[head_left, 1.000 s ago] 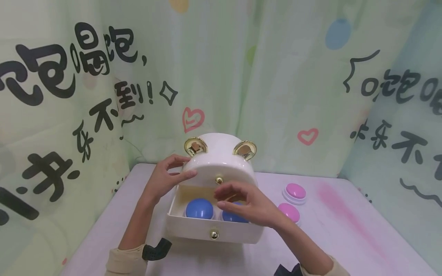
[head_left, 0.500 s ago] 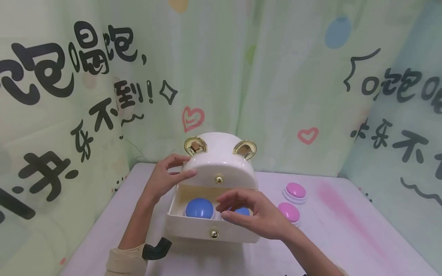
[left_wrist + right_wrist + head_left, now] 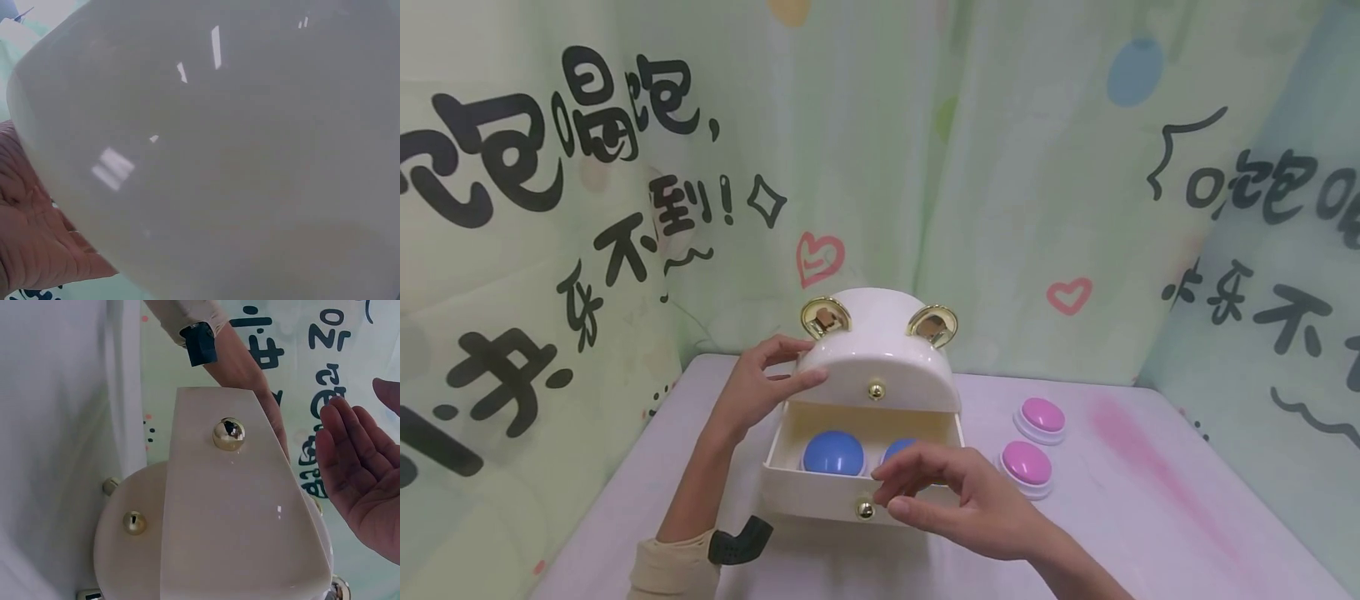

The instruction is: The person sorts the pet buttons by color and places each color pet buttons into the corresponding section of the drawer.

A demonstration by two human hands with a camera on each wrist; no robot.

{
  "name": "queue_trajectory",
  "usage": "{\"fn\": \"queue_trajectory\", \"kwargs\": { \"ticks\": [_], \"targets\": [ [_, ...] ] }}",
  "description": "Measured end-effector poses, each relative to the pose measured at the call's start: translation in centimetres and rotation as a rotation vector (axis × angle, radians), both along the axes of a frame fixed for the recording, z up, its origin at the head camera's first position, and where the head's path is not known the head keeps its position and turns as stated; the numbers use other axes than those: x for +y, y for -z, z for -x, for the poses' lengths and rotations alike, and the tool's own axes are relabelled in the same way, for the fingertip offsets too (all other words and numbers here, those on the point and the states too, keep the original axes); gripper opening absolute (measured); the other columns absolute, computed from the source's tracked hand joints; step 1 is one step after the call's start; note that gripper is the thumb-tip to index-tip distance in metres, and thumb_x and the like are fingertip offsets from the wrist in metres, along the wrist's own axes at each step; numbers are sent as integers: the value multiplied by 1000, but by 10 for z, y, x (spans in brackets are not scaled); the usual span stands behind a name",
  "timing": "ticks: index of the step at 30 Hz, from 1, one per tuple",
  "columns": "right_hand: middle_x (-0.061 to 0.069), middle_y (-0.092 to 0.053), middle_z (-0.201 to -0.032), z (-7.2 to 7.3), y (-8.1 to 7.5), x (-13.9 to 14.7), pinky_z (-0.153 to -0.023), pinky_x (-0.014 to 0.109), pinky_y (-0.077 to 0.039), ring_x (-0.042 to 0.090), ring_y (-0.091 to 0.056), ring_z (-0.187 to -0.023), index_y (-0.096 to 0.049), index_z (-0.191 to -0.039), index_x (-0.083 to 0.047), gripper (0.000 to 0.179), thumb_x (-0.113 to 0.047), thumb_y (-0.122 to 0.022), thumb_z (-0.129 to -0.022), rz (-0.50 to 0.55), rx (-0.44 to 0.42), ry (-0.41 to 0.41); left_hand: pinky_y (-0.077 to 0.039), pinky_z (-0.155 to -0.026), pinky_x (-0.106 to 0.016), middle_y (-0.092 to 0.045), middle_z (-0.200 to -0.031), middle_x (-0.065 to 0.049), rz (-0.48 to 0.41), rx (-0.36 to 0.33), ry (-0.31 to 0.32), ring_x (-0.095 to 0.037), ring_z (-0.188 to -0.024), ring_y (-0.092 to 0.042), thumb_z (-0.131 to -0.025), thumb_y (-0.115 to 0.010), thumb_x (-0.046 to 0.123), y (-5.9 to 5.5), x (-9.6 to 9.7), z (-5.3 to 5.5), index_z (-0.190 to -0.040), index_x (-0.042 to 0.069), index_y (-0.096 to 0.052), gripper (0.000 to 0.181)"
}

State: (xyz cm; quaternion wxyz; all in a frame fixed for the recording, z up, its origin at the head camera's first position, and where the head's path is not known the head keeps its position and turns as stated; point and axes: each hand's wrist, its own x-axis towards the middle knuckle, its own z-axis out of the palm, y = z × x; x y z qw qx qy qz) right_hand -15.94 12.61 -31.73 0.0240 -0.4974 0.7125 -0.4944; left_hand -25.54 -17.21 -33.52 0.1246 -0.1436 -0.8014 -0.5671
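Observation:
A white drawer box [image 3: 880, 321] with gold ears stands on the table. Its upper drawer is closed; the lower drawer [image 3: 812, 496] is pulled out. Inside lie a blue domed push button [image 3: 833, 452] on a white base and a second blue push button [image 3: 898, 447], partly covered by my right hand. My left hand [image 3: 752, 396] holds the box's upper left side, thumb at the front; its other fingertips are hidden. In front of the drawer's right part hovers my right hand [image 3: 958, 504], fingers loosely bent and holding nothing. The right wrist view shows its palm apart from the drawer.
Two pink domed push buttons sit on the table right of the box, a rear one [image 3: 1042, 414] and a nearer one [image 3: 1027, 463]. Printed curtains [image 3: 880, 167] enclose the table [image 3: 1120, 517] at the back and sides.
My right hand has moved down and toward me, from above the right blue button to in front of the drawer. The left hand, box and drawer stay as they were.

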Motion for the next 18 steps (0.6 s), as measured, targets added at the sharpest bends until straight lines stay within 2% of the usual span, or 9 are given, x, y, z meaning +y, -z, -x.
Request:
{"fn": "queue_trajectory", "kwargs": {
  "ticks": [7,13,16,18],
  "targets": [
    [10,-75,-105,-5,13,0,-86,32,-58,16,-72,-95,-66,-121,-4,24,0,-65,-97,-15,-40,-37,-51,-103,-52,-66,-132,-6,2,-9,30,-28,-128,-58,-87,-83,33,-1,-4,-2,-128,15,-69,48],
    [7,-76,-104,-9,26,-1,-87,32,-58,14,-72,-95,-66,-122,-6,23,-3,-64,-99,-45,-112,-46,-43,-106,-63,-65,-136,-9,51,-30,40,-35,-134,-54,-88,-82,34,-2,-10,-3,-136,17,-67,53],
    [5,-76,-106,-13,31,-1,-88,32,-58,14,-72,-97,-67,-123,-10,23,-7,-64,-101,-70,-204,-52,-39,-109,-65,-65,-136,-9,66,-27,50,-35,-135,-52,-89,-81,32,-2,-13,-3,-138,17,-66,54],
    [4,-75,-108,-16,33,-2,-91,32,-57,15,-71,-99,-67,-124,-13,22,-11,-63,-102,-98,-299,-52,-37,-110,-66,-66,-136,-8,74,-15,61,-35,-136,-52,-89,-81,30,-3,-15,-3,-138,16,-66,53]
  ]
}}
